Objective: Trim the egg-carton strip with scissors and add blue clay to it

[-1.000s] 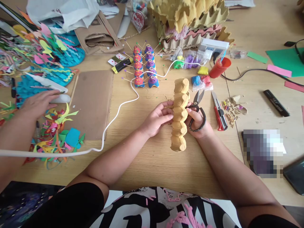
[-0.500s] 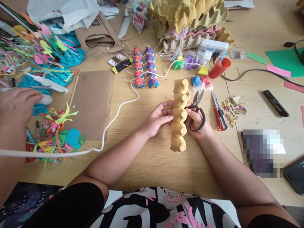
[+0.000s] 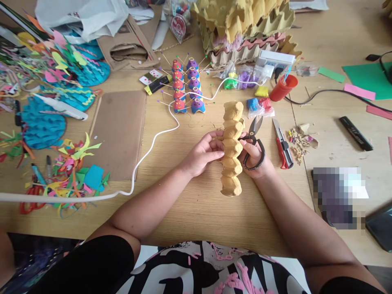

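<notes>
Held upright in front of me is a strip of yellow egg carton [image 3: 232, 167], a single row of cups. My left hand [image 3: 202, 153] pinches its left edge, some fingers hidden behind it. My right hand [image 3: 256, 161] grips black-handled scissors [image 3: 255, 130], their blades parted and pointing away from me. Its fingers also reach the strip's right side; whether they press on it is hard to see. Beyond the strip stand two painted egg-carton caterpillars, one red and blue [image 3: 179, 94], one purple and blue [image 3: 196, 94], with pins stuck in them.
A utility knife [image 3: 284, 147] with its blade out lies right of the scissors, beside scraps [image 3: 301, 141]. A white cable [image 3: 156, 136] crosses the table. Stacked egg trays [image 3: 239, 24], a red cup [image 3: 284, 87], cardboard [image 3: 119, 134] and paper cuttings [image 3: 76, 175] surround the work.
Another person's hand and arm have drawn back at the left, uncovering a blue craft piece and red-handled scissors. My hands and the strip have hardly moved.
</notes>
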Demonstrator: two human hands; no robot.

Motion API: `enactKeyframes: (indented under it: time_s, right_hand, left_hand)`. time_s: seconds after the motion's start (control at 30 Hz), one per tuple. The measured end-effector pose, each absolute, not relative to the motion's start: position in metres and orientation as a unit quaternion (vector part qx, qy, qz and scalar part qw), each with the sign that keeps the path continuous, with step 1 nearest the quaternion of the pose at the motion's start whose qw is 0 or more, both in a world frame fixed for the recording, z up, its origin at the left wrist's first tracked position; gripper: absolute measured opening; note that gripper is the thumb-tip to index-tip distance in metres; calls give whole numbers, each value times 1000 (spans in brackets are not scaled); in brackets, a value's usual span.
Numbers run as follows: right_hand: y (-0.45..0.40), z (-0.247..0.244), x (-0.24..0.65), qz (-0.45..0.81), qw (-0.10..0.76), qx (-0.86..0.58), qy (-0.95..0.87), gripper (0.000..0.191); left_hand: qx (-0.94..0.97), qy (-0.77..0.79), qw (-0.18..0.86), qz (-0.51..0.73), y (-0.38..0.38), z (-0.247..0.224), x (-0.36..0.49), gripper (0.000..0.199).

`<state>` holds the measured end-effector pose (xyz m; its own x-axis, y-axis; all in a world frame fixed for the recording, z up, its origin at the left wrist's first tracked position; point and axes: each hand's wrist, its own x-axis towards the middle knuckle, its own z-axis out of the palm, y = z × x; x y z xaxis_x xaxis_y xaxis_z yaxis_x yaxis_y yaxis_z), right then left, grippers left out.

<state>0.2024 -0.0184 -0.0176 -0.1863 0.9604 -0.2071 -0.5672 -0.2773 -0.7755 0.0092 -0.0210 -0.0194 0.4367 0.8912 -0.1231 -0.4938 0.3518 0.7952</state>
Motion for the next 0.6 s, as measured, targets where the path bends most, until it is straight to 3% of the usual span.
enactKeyframes:
  time_s: [0.6]
  right_hand:
    - [-19,-17,203,718,526,-357,-285,46]
  left_hand:
    - [355,284,772,444,-21,-20,9,62]
